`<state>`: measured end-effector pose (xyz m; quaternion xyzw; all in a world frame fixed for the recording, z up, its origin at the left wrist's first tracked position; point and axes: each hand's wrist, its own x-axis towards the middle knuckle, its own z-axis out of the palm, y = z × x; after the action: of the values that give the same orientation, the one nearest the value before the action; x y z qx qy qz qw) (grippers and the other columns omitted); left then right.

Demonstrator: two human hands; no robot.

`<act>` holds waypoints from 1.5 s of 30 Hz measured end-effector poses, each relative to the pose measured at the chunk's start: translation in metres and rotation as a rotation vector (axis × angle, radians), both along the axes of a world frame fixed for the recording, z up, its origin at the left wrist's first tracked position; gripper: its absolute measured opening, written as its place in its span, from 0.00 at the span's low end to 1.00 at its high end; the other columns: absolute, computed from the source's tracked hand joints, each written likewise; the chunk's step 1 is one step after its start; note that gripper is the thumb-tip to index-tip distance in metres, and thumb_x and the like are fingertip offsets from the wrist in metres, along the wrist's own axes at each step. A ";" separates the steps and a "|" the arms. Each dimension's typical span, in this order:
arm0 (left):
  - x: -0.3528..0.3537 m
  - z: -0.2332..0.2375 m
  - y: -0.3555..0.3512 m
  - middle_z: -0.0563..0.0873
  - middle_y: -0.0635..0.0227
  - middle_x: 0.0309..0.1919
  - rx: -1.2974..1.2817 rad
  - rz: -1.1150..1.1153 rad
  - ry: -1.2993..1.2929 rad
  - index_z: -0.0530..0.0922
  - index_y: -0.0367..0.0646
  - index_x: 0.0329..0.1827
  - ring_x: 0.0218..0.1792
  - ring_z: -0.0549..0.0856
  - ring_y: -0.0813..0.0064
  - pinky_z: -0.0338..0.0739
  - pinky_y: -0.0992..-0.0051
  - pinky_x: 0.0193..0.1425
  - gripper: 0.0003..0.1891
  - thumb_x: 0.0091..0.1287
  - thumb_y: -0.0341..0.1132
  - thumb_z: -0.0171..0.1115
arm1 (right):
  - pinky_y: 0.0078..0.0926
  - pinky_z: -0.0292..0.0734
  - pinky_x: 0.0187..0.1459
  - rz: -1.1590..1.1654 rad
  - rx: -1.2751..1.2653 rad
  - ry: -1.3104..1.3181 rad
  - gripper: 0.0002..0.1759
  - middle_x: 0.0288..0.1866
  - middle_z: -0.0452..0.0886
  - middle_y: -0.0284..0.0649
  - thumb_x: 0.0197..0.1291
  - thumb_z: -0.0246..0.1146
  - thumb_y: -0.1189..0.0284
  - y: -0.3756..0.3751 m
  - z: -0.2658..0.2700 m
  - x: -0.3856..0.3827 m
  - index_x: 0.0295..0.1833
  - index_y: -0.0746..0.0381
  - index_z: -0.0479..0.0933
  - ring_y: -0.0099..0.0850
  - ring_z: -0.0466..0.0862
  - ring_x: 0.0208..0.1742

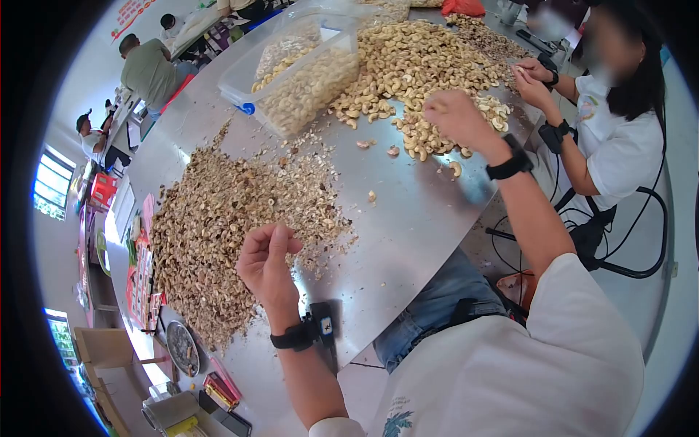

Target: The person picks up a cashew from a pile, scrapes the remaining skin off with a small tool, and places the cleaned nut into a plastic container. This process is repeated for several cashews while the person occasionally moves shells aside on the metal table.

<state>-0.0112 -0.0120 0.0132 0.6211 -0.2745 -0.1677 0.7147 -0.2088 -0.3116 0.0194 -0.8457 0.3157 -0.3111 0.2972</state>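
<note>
Near the right hand (pixel 455 120), smooth curved cashews (pixel 419 142)

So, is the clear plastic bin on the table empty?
No, pale cashews show through the side of the clear plastic bin.

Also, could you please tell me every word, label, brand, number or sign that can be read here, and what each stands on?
No text is legible enough to quote.
Red characters on the pale wall: too blurred.
Small print above the blue-green leaf on the wearer's white cloth shirt: too small.
Blue-and-white sticker on the slim black device: too small.
Red-and-white sheets: any print too blurred.
Red-and-yellow packet: any lettering too blurred.
</note>
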 end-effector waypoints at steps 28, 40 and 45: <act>0.017 -0.016 0.002 0.78 0.69 0.42 -0.016 0.008 -0.054 0.78 0.35 0.52 0.30 0.78 0.86 0.73 0.86 0.31 0.16 0.61 0.23 0.65 | 0.10 0.59 0.13 0.871 1.323 -0.248 0.10 0.24 0.77 0.34 0.61 0.63 0.73 0.138 -0.013 0.152 0.43 0.69 0.75 0.17 0.75 0.18; 0.022 -0.016 0.003 0.79 0.68 0.41 0.078 -0.099 -0.173 0.78 0.33 0.52 0.33 0.80 0.82 0.76 0.83 0.36 0.13 0.64 0.20 0.58 | 0.12 0.66 0.18 0.828 1.128 -0.187 0.06 0.23 0.77 0.31 0.59 0.63 0.76 0.141 -0.018 0.146 0.41 0.66 0.77 0.16 0.75 0.19; 0.022 -0.013 0.006 0.83 0.67 0.37 0.097 -0.070 0.000 0.78 0.31 0.49 0.34 0.82 0.81 0.78 0.81 0.39 0.11 0.64 0.20 0.59 | 0.12 0.68 0.21 0.853 0.929 -0.194 0.09 0.22 0.75 0.28 0.59 0.64 0.75 0.145 -0.017 0.145 0.44 0.66 0.78 0.14 0.73 0.20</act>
<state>0.0107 -0.0058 0.0001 0.6451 -0.2876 -0.2059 0.6773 -0.0638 -0.1668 0.0022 -0.6480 0.0251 -0.0714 0.7579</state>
